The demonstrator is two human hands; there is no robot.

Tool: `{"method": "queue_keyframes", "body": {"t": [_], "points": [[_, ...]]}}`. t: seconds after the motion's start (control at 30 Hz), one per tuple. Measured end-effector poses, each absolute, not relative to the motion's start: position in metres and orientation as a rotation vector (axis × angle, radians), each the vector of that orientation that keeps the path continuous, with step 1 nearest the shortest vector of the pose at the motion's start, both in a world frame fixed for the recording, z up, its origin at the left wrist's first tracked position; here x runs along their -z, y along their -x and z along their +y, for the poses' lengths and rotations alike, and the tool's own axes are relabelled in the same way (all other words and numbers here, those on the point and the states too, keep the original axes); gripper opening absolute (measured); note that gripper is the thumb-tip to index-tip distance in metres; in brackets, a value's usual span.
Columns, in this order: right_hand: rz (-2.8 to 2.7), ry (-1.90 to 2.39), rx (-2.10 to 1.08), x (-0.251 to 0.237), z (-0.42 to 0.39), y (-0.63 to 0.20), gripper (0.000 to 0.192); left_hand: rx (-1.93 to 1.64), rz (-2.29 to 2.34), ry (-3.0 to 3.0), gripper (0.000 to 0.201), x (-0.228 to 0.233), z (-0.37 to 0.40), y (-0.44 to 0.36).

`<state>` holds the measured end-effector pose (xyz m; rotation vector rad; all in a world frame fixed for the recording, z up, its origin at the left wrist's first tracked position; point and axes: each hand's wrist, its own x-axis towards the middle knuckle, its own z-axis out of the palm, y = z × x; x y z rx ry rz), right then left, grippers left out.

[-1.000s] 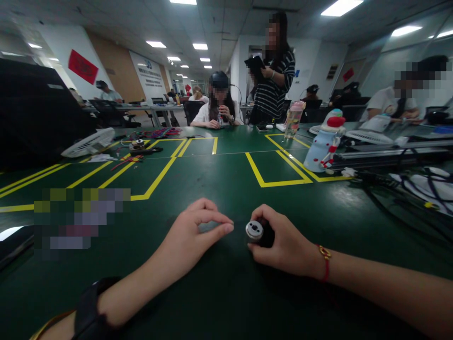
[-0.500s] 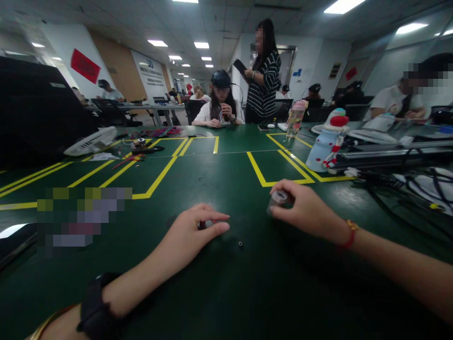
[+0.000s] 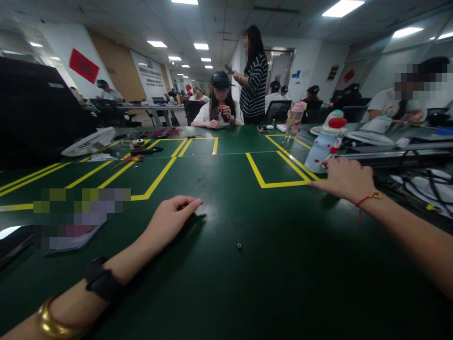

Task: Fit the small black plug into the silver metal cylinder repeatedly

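My left hand [image 3: 174, 218] is over the table at left of centre, fingers curled and thumb pressed against the index finger. Whatever it may hold is hidden. My right hand [image 3: 348, 179] reaches out on the right, thumb stretched to the left and apart from the fingers, with nothing visible between them. Its fingertips overlap the lower edge of a light blue bottle [image 3: 317, 152] with a red and white figure on its lid; I cannot tell whether they touch. A small dark ring-like part [image 3: 239, 246] lies on the green table between my hands.
Yellow tape [image 3: 262, 175] marks the green tabletop [image 3: 212, 293]. At right lie black cables [image 3: 417, 191] and metal rails [image 3: 382, 158]. A pink-lidded bottle [image 3: 294, 122] stands farther back. Wires and small parts [image 3: 140, 144] lie at left. A person [image 3: 215, 111] sits opposite; another [image 3: 254, 80] stands behind.
My right hand has moved right towards the blue bottle and spread open; the small grey cylinder it held is out of sight. My left hand has drawn left and closed up.
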<state>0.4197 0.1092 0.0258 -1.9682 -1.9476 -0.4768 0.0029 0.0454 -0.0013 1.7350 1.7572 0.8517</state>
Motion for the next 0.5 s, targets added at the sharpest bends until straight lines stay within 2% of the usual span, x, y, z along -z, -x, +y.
{"method": "queue_keyframes", "body": {"t": [0.03, 0.1, 0.2, 0.27, 0.33, 0.4, 0.5], "points": [[-1.992, 1.896, 0.503, -0.025, 0.1, -0.397, 0.069, -0.856, 1.761, -1.742, 0.041, 0.002, 0.045, -0.003], [-2.217, 1.564, 0.437, -0.021, 0.075, -0.347, 0.057, -0.86, 1.766, -1.758, 0.04, 0.003, 0.046, -0.002], [-2.588, 1.029, 0.105, -0.006, 0.034, -0.28, 0.041, -0.867, 1.765, -1.772, 0.04, 0.005, 0.047, -0.002], [-2.689, 0.855, -0.043, 0.004, 0.015, -0.256, 0.027, -0.869, 1.754, -1.779, 0.041, 0.006, 0.047, -0.001], [-2.706, 0.843, -0.104, 0.009, 0.011, -0.251, 0.021, -0.866, 1.746, -1.788, 0.041, 0.006, 0.046, -0.001], [-2.645, 0.961, -0.103, 0.003, 0.021, -0.265, 0.023, -0.86, 1.748, -1.795, 0.042, 0.005, 0.045, -0.002], [-2.437, 1.312, 0.114, -0.024, 0.052, -0.309, 0.026, -0.863, 1.757, -1.805, 0.041, 0.005, 0.045, -0.003]]}}
